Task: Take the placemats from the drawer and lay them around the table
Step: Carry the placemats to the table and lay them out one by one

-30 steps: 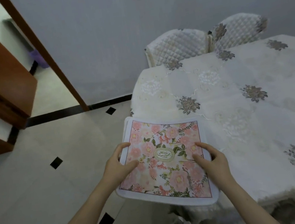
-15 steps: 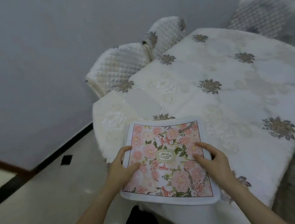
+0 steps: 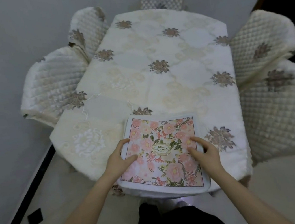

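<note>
Stack of placemats (image 3: pixel 164 151) sits at near edge of table (image 3: pixel 153 54), overhanging twd person. Left hand (image 3: pixel 120 160) grips its left edge, right hand (image 3: pixel 203 150) its right edge w/ fingers spread on top. Risk: stack prob slides off the overhang if released; count unclear.

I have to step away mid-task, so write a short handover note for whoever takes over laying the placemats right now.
Left hand: gripping the left edge of the floral placemat stack, thumb on top.
Right hand: gripping its right edge.
Placemats: all in that one stack, at the near end of the table, near edge overhanging; whether it rests on the cloth is unclear.
Done: placemats brought to the table.
Left: none laid yet; set one at each covered chair around the table.
</note>
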